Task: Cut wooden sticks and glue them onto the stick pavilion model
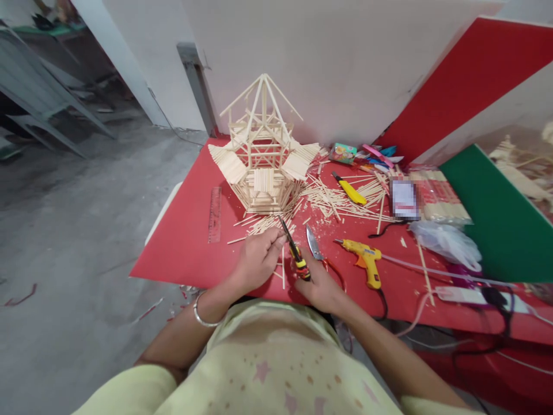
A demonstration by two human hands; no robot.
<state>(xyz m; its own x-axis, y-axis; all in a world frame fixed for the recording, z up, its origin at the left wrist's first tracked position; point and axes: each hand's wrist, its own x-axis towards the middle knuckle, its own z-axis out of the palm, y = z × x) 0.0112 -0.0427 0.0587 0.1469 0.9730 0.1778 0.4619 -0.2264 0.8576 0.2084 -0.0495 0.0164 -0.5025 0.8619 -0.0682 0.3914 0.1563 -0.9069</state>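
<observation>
My right hand (pixel 317 282) is closed round long-nose pliers (pixel 298 262) with yellow-and-black handles, their narrow dark tip pointing up and left. Close beside that tip, the fingers of my left hand (pixel 259 256) are pinched on what looks like a thin wooden stick, mostly hidden by the fingers. Below the fingertips several joined wooden sticks (pixel 283 276) lie on the red tabletop (pixel 173 248). Just right of the pliers is a pair of scissors (pixel 314 243) with a silver blade and red handles. Beyond my hands stands a lantern-shaped stick model (pixel 264 155) with slatted panels.
A clear ruler (pixel 215 214) lies on the left. Loose sticks (pixel 332 196) are strewn right of the model, with a yellow utility knife (pixel 351 190) on them. To the right are a yellow glue gun (pixel 365 259), a plastic bag (pixel 447 245), packed sticks (pixel 444 196) and cables.
</observation>
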